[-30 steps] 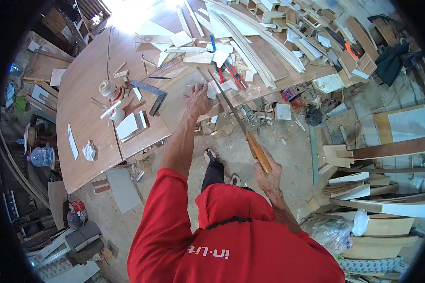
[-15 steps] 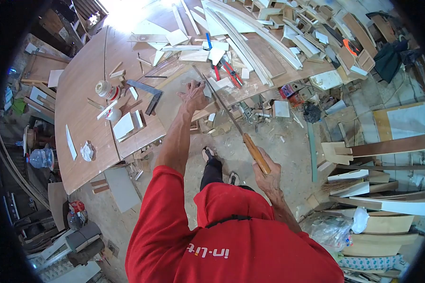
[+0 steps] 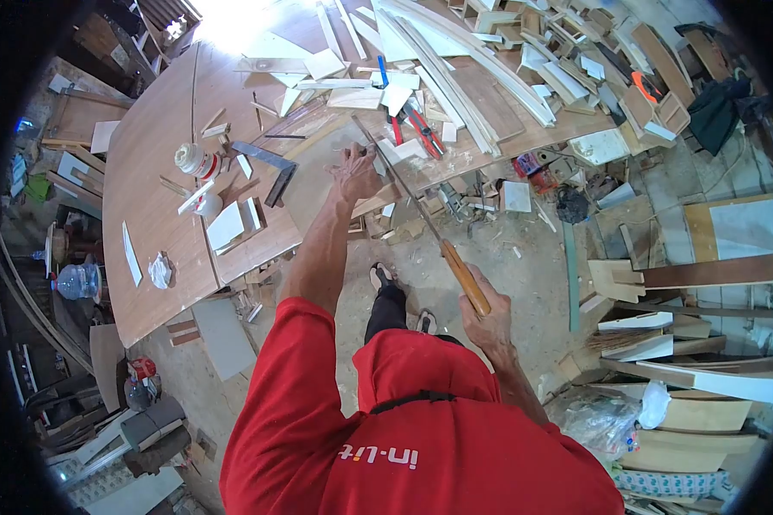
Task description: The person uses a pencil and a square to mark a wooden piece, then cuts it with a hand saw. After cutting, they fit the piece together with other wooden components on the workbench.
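My right hand (image 3: pixel 487 318) is wrapped round the wooden handle (image 3: pixel 466 279) of a handsaw, off the front edge of the table. Its narrow blade (image 3: pixel 412 199) slants up and left across the edge, close beside my left hand. With fingers spread and bent, my left hand (image 3: pixel 354 176) presses down on a thin pale board (image 3: pixel 313 193) lying at the table edge. Whether the teeth are in the wood cannot be made out. Left of that board lies a dark metal square (image 3: pixel 275 172).
Wood strips and offcuts (image 3: pixel 447 81) crowd the far side of the table (image 3: pixel 150 189). Red clamp-like tools (image 3: pixel 423 133) lie beyond the saw. A white jar (image 3: pixel 199 161) and a glue-like bottle (image 3: pixel 206 204) stand at left. Stacked boards (image 3: pixel 696 343) line the right side.
The view has shifted very slightly. My left hand stays on the board, and the saw with my right hand is in nearly the same place.
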